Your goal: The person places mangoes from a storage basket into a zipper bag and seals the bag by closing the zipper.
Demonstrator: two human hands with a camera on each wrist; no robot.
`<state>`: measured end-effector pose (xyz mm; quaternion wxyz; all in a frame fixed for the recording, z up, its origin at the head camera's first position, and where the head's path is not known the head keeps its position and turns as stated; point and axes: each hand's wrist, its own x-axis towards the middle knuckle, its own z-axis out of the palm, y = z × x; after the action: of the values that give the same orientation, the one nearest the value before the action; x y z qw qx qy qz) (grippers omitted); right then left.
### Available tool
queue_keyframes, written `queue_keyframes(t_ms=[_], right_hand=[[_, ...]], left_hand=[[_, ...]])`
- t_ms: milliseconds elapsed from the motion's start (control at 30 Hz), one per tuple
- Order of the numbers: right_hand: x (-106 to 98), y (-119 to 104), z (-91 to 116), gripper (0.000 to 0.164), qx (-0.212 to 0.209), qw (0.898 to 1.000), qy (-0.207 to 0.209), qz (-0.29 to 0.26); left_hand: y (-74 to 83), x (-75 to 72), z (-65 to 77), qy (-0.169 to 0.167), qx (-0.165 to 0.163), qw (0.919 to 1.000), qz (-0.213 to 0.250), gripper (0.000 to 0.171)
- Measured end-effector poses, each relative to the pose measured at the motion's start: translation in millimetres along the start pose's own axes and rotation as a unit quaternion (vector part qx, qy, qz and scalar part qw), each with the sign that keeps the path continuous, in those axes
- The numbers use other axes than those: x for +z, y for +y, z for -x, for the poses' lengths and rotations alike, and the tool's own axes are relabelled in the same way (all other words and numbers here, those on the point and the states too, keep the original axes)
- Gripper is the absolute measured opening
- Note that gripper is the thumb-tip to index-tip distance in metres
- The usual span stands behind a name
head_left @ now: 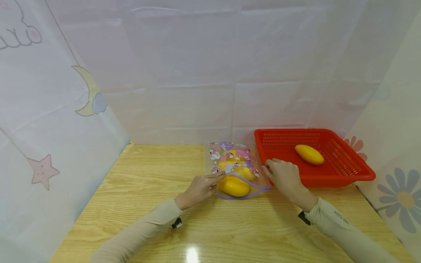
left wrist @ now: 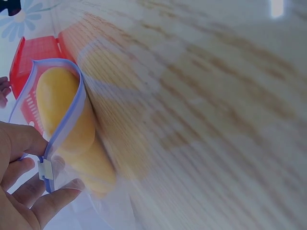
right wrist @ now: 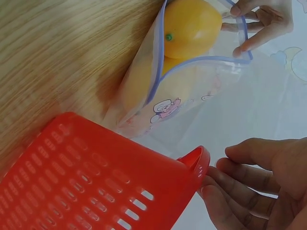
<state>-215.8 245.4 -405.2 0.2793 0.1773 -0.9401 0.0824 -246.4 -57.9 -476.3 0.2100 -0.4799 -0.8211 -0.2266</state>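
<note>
A clear zip bag (head_left: 245,178) with cartoon prints and a purple zip edge lies on the table, its mouth parted towards me. Several yellow mango-like fruits are inside; the nearest fruit (head_left: 234,186) shows at the mouth. My left hand (head_left: 198,190) pinches the left end of that mouth, by the white slider (left wrist: 45,169). Beside the right end of the bag is my right hand (head_left: 285,179), at the near left corner of the red basket (right wrist: 115,163). Its fingers (right wrist: 240,179) are loosely bent by the basket's rim, holding nothing; whether they touch it I cannot tell.
One more yellow fruit (head_left: 309,154) lies in the red basket, which stands at the back right, close against the bag. Light printed sheets (head_left: 184,73) hang behind and at both sides of the wooden table (head_left: 148,171).
</note>
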Motion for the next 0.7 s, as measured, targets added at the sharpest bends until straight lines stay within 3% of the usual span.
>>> queue_keyframes(t_ms=[200, 700], right_hand=[[2, 5, -1, 0.022, 0.014, 1.0, -0.011, -0.009], [5, 17, -3, 0.023, 0.031, 0.999, -0.021, 0.0]], left_hand=[[0.8, -1.0, -0.3, -0.003, 0.0, 1.0, 0.001, 0.054], [1.6, -3.0, -1.4, -0.014, -0.007, 0.9999, 0.006, 0.053]])
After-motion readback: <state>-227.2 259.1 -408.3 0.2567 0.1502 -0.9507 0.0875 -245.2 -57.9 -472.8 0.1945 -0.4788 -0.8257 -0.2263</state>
